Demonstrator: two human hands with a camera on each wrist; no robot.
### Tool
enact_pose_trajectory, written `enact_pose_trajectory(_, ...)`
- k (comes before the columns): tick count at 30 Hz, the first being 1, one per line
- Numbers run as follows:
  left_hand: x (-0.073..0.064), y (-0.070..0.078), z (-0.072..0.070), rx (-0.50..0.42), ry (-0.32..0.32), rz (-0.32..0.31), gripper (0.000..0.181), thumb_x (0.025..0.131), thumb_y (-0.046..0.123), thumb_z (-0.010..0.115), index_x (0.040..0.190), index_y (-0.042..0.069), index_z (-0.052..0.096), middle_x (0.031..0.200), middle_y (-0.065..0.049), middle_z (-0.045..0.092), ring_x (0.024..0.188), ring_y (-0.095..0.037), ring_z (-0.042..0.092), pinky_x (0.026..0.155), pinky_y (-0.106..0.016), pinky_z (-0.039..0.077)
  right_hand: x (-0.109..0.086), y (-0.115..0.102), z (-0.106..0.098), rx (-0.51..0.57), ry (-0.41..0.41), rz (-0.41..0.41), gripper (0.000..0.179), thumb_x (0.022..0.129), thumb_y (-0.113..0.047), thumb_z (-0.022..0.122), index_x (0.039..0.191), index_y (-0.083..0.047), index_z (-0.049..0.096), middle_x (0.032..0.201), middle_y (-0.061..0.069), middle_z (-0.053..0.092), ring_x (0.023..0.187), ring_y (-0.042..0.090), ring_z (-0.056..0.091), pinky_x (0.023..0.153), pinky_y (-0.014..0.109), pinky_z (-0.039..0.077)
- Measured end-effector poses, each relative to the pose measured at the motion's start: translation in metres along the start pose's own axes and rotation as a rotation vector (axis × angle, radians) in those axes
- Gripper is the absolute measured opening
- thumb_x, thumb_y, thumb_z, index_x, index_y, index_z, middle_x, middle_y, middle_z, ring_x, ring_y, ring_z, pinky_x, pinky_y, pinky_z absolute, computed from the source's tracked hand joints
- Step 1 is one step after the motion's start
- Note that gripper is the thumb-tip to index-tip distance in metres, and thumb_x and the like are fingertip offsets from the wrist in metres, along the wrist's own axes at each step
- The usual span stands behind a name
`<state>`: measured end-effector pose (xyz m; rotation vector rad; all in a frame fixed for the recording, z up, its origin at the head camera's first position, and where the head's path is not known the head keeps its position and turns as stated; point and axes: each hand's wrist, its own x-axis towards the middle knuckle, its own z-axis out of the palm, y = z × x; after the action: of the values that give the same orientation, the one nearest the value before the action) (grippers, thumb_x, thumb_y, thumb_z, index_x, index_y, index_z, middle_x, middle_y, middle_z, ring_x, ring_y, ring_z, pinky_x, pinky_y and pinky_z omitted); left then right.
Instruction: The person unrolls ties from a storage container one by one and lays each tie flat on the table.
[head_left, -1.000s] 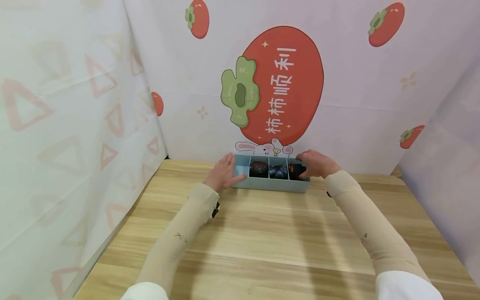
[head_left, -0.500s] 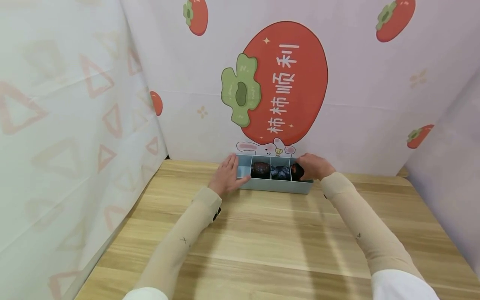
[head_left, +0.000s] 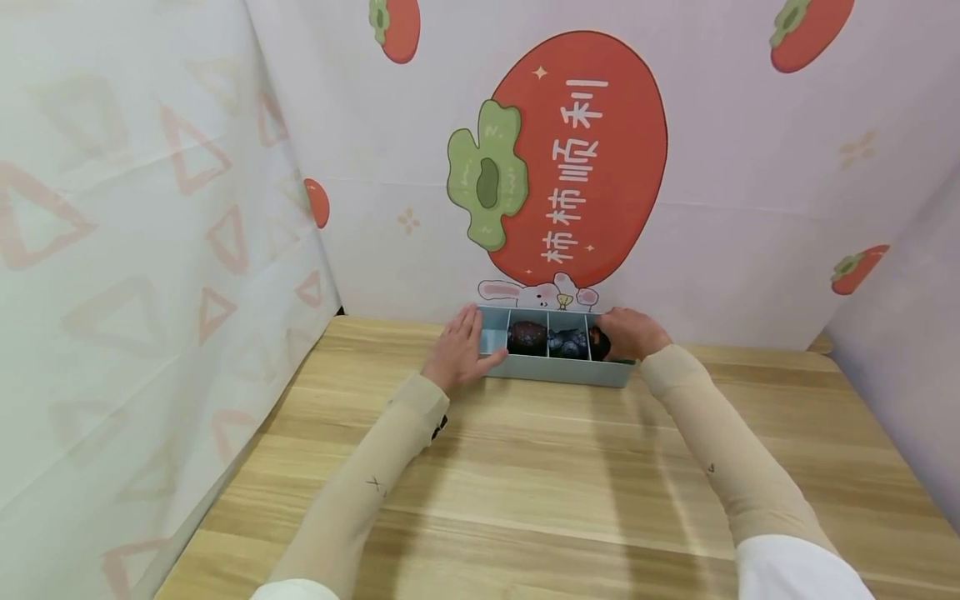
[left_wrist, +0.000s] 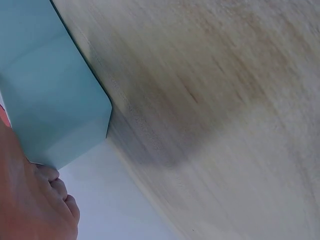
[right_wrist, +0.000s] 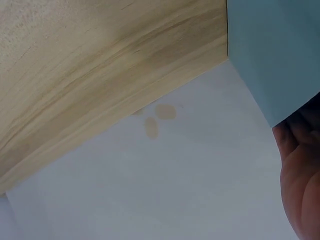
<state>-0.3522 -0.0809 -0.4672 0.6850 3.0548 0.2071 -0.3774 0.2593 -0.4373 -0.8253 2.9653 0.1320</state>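
A long light-blue divided box [head_left: 555, 369] stands at the back of the table. My left hand [head_left: 459, 350] rests at its left end, fingers fairly straight over the end and thumb along the front rim. At the other end, my right hand [head_left: 632, 333] reaches into the rightmost compartment with bent fingers and holds a dark bundle [head_left: 598, 340] with an orange-red mark, mostly covered by the hand. A dark brown speckled bundle [head_left: 528, 337] and a dark blue patterned bundle [head_left: 567, 342] lie in the two middle compartments. The leftmost compartment shows its bare floor.
The wooden table [head_left: 525, 483] reaches back to a white cloth backdrop [head_left: 375, 250] printed with persimmons, close behind the box. Another printed cloth [head_left: 150, 333] hangs along the left side.
My right fingers have moved further over the rightmost compartment and cover more of the dark bundle. The left hand stays at the left end; the view has shifted slightly.
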Motion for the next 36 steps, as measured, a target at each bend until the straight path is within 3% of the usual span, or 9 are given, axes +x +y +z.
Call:
enact_pose_trajectory(10,0.006,0.000,0.005,-0.005,-0.011,-0.008,0.100,0.104,0.071,0.036,0.167,-0.003,0.011,0.178,-0.019,0.008,0.167,-0.033,0.008,0.136,-0.043,0.013,0.000,0.005,0.009,0.066,0.057,-0.017,0.028,0.080,-0.014,0.091,0.089,-0.006,0.066,0.079,0.006,0.069,0.071,0.020,0.061,0.072,0.040,0.058)
enact_pose_trajectory(18,0.009,-0.004,0.006,-0.014,-0.048,-0.037,0.101,0.104,0.072,0.035,0.168,0.000,0.005,0.179,-0.016,0.002,0.167,-0.030,0.002,0.136,-0.044,0.010,0.007,0.003,0.013,0.104,0.074,-0.021,0.029,0.080,-0.013,0.092,0.092,-0.004,0.067,0.083,0.008,0.071,0.073,0.020,0.062,0.076,0.042,0.060)
enact_pose_trajectory(23,0.007,-0.006,0.005,-0.021,-0.033,-0.037,0.101,0.104,0.071,0.035,0.168,-0.001,0.006,0.179,-0.017,0.003,0.167,-0.031,0.003,0.136,-0.044,0.010,0.008,0.001,0.011,0.102,0.094,-0.046,0.028,0.080,-0.011,0.092,0.090,-0.004,0.067,0.081,0.007,0.070,0.071,0.019,0.063,0.073,0.040,0.060)
enact_pose_trajectory(30,0.000,0.004,-0.001,-0.024,-0.017,-0.034,0.100,0.104,0.070,0.038,0.168,-0.002,0.011,0.178,-0.018,0.009,0.167,-0.032,0.007,0.136,-0.044,0.013,0.001,0.001,0.012,0.074,0.099,-0.018,0.037,0.075,-0.018,0.097,0.095,-0.002,0.070,0.083,0.008,0.073,0.074,0.019,0.067,0.080,0.043,0.065)
enact_pose_trajectory(36,-0.001,0.005,-0.001,-0.020,-0.026,-0.051,0.101,0.103,0.072,0.037,0.168,-0.001,0.010,0.179,-0.016,0.007,0.167,-0.030,0.007,0.136,-0.044,0.014,0.000,0.000,-0.001,0.071,0.079,0.016,0.042,0.073,-0.024,0.099,0.097,-0.003,0.072,0.085,0.007,0.074,0.076,0.019,0.067,0.084,0.044,0.065)
